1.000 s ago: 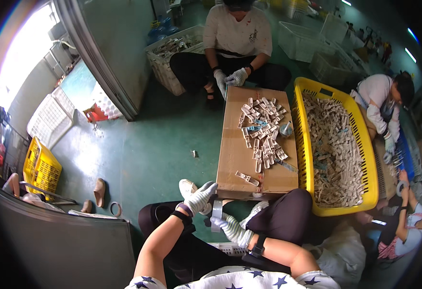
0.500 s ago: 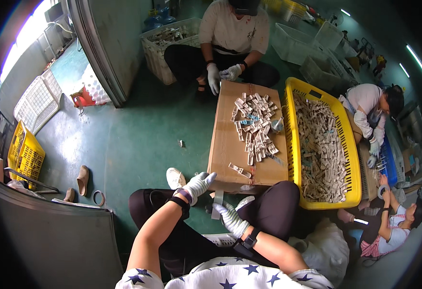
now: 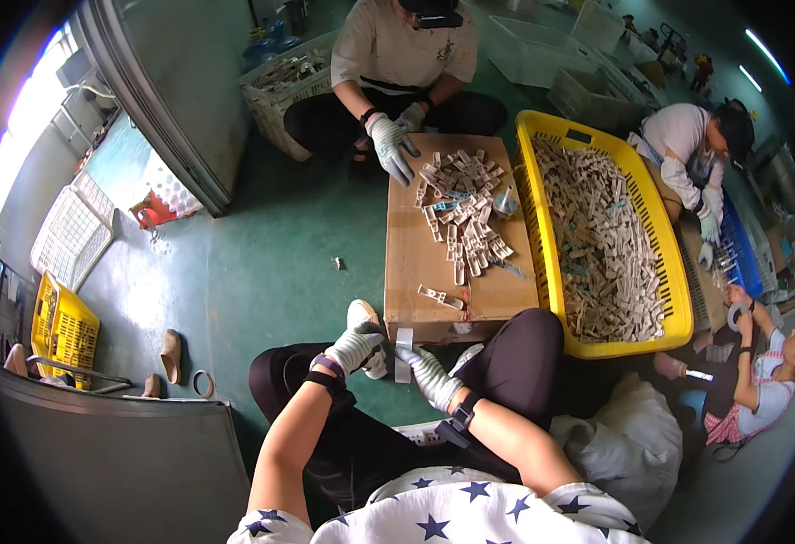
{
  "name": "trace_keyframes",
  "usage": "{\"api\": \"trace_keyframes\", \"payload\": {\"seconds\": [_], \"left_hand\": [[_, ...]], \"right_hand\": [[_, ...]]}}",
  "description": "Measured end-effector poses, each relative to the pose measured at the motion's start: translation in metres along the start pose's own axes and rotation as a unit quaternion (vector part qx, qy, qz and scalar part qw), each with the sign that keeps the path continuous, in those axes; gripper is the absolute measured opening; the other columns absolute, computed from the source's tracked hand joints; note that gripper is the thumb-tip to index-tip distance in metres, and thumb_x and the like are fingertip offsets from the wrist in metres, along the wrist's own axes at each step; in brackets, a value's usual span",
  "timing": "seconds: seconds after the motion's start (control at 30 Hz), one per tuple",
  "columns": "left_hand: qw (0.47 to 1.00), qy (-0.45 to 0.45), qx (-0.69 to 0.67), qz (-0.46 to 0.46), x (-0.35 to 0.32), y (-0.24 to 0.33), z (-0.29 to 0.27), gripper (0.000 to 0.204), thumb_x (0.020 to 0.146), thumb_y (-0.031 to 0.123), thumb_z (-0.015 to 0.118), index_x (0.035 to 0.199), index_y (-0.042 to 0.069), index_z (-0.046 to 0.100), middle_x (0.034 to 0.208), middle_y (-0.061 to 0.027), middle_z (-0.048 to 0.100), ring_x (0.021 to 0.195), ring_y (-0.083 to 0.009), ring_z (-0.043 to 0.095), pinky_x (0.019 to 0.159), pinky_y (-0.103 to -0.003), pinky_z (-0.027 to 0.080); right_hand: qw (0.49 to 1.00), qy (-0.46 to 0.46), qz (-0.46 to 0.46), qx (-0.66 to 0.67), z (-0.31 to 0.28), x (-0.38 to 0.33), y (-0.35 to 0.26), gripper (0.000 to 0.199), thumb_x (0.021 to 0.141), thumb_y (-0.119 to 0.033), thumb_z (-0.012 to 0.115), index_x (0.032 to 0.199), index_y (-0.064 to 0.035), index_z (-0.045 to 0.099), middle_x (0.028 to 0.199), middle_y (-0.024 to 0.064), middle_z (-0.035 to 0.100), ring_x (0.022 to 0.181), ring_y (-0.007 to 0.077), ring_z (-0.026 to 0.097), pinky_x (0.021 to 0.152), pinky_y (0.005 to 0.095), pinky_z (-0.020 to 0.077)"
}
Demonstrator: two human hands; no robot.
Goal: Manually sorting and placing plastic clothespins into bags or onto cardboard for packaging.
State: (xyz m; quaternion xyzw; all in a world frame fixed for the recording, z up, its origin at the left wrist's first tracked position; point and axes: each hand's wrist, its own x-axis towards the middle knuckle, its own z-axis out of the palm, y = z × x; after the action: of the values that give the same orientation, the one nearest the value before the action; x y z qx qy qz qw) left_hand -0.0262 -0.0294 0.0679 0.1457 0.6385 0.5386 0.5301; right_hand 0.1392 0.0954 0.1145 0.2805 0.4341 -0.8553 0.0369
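My left hand (image 3: 356,348), in a white glove, is bent with its fingers curled in beside the carton's near left corner. What they hold, if anything, is hidden. Just to its right, my right hand (image 3: 433,377), also gloved, grips a flat grey strip (image 3: 404,354) that stands upright by the carton's near edge; its exact kind is unclear. On the cardboard carton (image 3: 405,263) lies a pile of beige clip-like plastic pieces (image 3: 470,204), with a few blue ones among them. One single piece (image 3: 440,297) lies apart near the front edge.
Right of the carton stands a yellow basket (image 3: 588,348) full of similar pieces. A co-worker's gloved hand (image 3: 388,147) reaches over the carton's far left corner. Two more people sit at the right. A white sack (image 3: 629,435) lies by my right knee; shoes (image 3: 171,355) stand on the floor.
My left hand has come back from the carton's edge, its fingers now curled. The grey strip is raised beside the carton. The co-worker's hand has spread over the carton. The whole view has shifted.
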Motion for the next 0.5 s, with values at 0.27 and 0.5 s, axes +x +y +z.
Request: {"api": "trace_keyframes", "payload": {"seconds": [0.27, 0.5], "left_hand": [[0.967, 0.020, -0.253, 0.000, 0.017, -0.037, -0.013, 0.027, 0.088, -0.002, 0.056, 0.113, 0.007, 0.059, 0.098, -0.0069, 0.062, 0.083, -0.0243, 0.059, 0.074, -0.040, 0.051], [0.990, 0.044, -0.132, -0.003, -0.005, 0.004, 0.002, 0.035, 0.088, -0.007, 0.053, 0.120, 0.005, 0.054, 0.098, -0.0050, 0.060, 0.086, -0.0207, 0.059, 0.078, -0.035, 0.050]], "right_hand": [[0.992, -0.049, 0.037, 0.107, -0.014, 0.028, 0.038, 0.029, 0.092, -0.029, 0.063, 0.111, -0.0080, 0.065, 0.099, -0.0016, 0.065, 0.089, 0.0100, 0.057, 0.084, 0.0278, 0.0456], [0.998, -0.055, -0.005, 0.041, -0.009, 0.044, 0.039, 0.028, 0.093, -0.027, 0.063, 0.113, -0.0084, 0.065, 0.101, -0.0017, 0.065, 0.090, 0.0107, 0.059, 0.084, 0.0265, 0.0459]]}}
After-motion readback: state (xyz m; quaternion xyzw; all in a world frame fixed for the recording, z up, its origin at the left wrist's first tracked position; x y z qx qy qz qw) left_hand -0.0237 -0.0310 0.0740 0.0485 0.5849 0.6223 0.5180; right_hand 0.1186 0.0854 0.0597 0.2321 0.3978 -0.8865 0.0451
